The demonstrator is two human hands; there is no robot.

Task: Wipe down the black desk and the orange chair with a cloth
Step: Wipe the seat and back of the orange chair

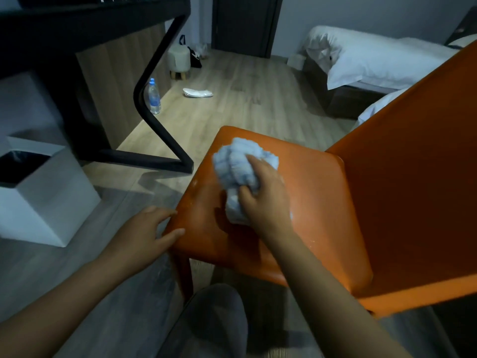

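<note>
Pressing a bunched cloth [242,177], long axis 12 to 6, onto the chair [322,202] seat in right grip [263,192]; left grip [147,233] open on seat's 9 o'clock edge. Black-lined bin [51,192] at 9; table [77,27] at 11.

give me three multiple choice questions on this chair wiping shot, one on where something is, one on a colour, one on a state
1. Where does the water bottle stand?
A. on the floor by the desk leg
B. on the chair seat
C. on the bed

2. What colour is the cloth?
A. dark red
B. pale blue
C. black

3. What is the left hand doing?
A. gripping the cloth
B. resting open at the seat's edge
C. lifting the bin

Answers: 1 A, the bottle stands on the floor beside the black desk leg. 2 B, the bunched cloth in the right hand is pale blue. 3 B, its fingers lie spread on the orange chair edge.
</note>
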